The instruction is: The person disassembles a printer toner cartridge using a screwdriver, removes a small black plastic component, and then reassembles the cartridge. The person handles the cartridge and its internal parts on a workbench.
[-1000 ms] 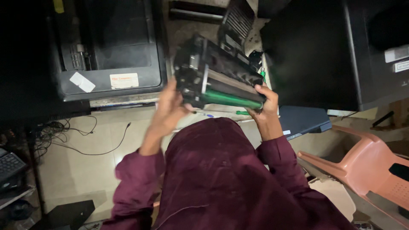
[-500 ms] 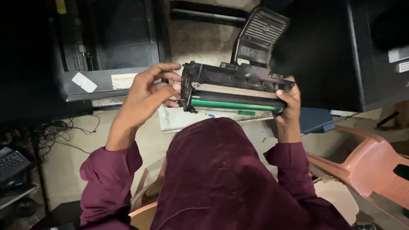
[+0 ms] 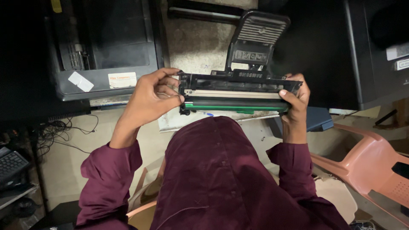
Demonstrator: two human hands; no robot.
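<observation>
I see both hands clamped on a black toner cartridge (image 3: 238,94) held level between them, its green drum strip facing down toward the maroon garment (image 3: 221,179). My left hand (image 3: 149,100) pinches the cartridge's left end with curled fingers; my right hand (image 3: 296,100) wraps the right end, thumb on the front edge. Just beyond the cartridge a grey ribbed flap (image 3: 257,38) stands up. A black printer (image 3: 102,47) lies beyond the left hand, and a pink plastic chair (image 3: 370,166) sits off past the right elbow.
</observation>
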